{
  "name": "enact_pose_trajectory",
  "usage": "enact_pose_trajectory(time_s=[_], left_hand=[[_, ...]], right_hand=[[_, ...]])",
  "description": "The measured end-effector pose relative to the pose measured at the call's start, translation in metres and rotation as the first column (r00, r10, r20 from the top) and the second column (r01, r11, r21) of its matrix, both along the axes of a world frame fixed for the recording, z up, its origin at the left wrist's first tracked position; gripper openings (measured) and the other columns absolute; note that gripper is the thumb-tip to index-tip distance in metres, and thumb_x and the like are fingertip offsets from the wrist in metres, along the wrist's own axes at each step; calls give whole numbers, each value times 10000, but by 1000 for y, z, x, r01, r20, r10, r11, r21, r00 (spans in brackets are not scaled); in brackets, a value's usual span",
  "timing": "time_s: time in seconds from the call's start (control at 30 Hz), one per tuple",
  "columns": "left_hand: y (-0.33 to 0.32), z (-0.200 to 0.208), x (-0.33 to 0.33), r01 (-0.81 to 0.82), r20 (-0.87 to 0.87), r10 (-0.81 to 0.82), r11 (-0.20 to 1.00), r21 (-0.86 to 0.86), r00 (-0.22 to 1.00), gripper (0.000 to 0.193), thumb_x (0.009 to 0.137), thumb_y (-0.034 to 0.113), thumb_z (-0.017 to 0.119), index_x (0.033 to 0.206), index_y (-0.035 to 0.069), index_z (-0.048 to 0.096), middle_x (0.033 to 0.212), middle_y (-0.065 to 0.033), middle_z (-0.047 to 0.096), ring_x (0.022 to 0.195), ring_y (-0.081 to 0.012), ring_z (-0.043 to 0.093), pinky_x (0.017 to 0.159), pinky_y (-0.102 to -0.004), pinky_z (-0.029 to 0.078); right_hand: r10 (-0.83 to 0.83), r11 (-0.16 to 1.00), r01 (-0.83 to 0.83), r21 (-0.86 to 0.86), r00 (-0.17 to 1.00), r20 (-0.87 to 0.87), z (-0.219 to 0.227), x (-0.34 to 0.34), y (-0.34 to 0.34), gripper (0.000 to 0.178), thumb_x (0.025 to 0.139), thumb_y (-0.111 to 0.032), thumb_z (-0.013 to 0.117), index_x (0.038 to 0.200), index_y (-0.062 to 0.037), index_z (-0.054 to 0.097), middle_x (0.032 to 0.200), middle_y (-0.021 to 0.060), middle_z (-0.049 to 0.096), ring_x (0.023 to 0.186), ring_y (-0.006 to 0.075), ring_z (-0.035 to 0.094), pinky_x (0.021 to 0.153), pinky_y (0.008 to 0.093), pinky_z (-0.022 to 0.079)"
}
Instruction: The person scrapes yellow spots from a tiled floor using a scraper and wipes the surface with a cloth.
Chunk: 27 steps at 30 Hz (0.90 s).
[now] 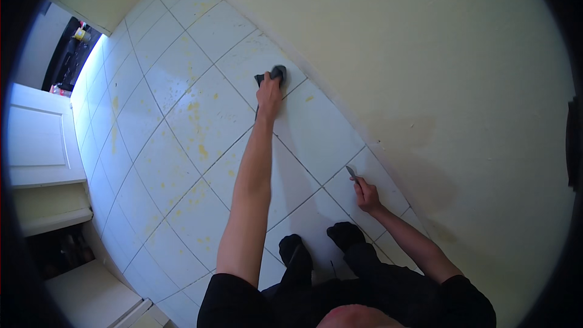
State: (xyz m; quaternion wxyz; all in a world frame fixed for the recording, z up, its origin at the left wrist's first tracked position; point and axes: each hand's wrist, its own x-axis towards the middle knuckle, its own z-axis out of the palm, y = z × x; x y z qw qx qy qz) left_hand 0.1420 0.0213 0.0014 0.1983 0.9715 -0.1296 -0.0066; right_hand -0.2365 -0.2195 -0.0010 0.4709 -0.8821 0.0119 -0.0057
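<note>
With my left arm stretched far forward, my left hand [269, 96] presses a bunched dark cloth [279, 73] on the white floor tiles, close to the foot of the wall. The fingers are closed over the cloth and partly hidden by the back of the hand. My right hand [367, 195], nearer to me and beside the wall, is closed around a small knife [351, 172]. Its grey, pointed blade sticks out forward, just above the tiles; the handle is mostly hidden in the fist. Yellow spots [203, 150] are scattered over the tiles left of my left arm.
A cream wall [425, 54] with a brownish stain runs along the right. On the left are a white cabinet door [39, 136] and an opened lower compartment [64, 249]. A doorway with dark items [70, 54] lies at the far left. My black-socked feet [346, 235] stand close by.
</note>
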Motion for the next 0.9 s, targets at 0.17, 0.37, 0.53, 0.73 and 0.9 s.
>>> enact_pose_trajectory(time_s=[0.17,0.37,0.53,0.73,0.9], left_hand=[[-35,60,21,-13,13,13,999,39,1000,291,861,67,545,1120,121,664,1154,-165,542,956,-364,645,768,-479,547],[-7,60,-51,15,96,33,890,-455,995,266,908,156,600,1138,22,612,1154,-216,553,981,-441,604,787,-494,503],[39,64,-99,-43,46,82,833,-551,996,285,905,159,643,1137,-7,632,1059,-226,590,959,-431,603,802,-457,483],[79,83,-121,-227,-44,254,755,-615,966,315,930,185,636,1171,-17,620,1087,-176,650,992,-290,637,870,-375,485],[79,116,-125,-292,-64,311,776,-560,948,315,923,184,611,1173,-8,598,1152,-231,599,1023,-427,595,879,-449,475]], right_hand=[[-31,999,29,-35,998,-60,0,-1,-12,245,973,-132,491,1171,-24,585,625,152,574,552,312,624,532,417,477],[3,1000,-3,-19,999,45,-6,-2,-10,240,967,-120,495,1166,-16,581,749,185,649,635,334,659,581,414,511],[12,999,-12,-31,1000,27,1,1,-7,238,961,-102,501,1164,-5,577,797,195,664,652,348,664,592,411,519],[31,999,-32,-44,999,-16,-1,3,-5,243,966,-108,494,1166,-3,583,713,172,628,589,332,638,559,402,496],[20,999,-20,-39,1000,-12,3,-2,-5,234,968,-107,491,1154,-1,586,687,172,612,579,325,631,557,408,490]])
